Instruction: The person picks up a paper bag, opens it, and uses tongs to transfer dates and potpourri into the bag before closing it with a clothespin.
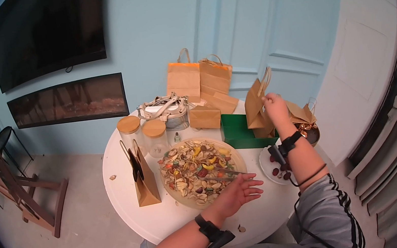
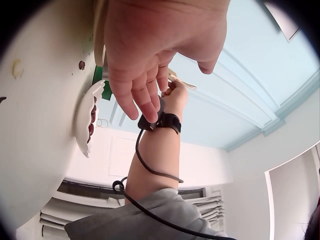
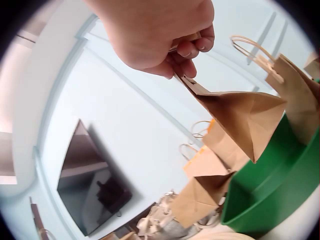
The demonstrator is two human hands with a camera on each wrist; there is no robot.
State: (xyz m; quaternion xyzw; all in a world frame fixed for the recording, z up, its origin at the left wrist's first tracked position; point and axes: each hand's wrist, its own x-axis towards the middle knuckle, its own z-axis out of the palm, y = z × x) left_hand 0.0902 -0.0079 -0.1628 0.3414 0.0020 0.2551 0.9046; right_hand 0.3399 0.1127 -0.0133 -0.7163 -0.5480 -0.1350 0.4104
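The right hand (image 1: 276,108) pinches the top of a small brown paper bag (image 1: 254,104) over the green box (image 1: 236,127). In the right wrist view its curled fingers hold the top edge of that bag (image 3: 240,112), which hangs tilted beside the green box (image 3: 260,195). The left hand (image 1: 238,193) hovers, palm turned up and fingers extended, by the right edge of the round tray (image 1: 240,161) of dried petals and fruit pieces. Nothing lies in the left hand (image 2: 160,50) in the left wrist view.
A standing brown bag (image 1: 146,185) is left of the tray, with wooden-lidded jars (image 1: 156,138) behind it. A white plate (image 1: 266,163) with dark red fruit sits at right. Farther back are a grey-white handbag (image 1: 177,119) and orange-edged paper bags (image 1: 184,82).
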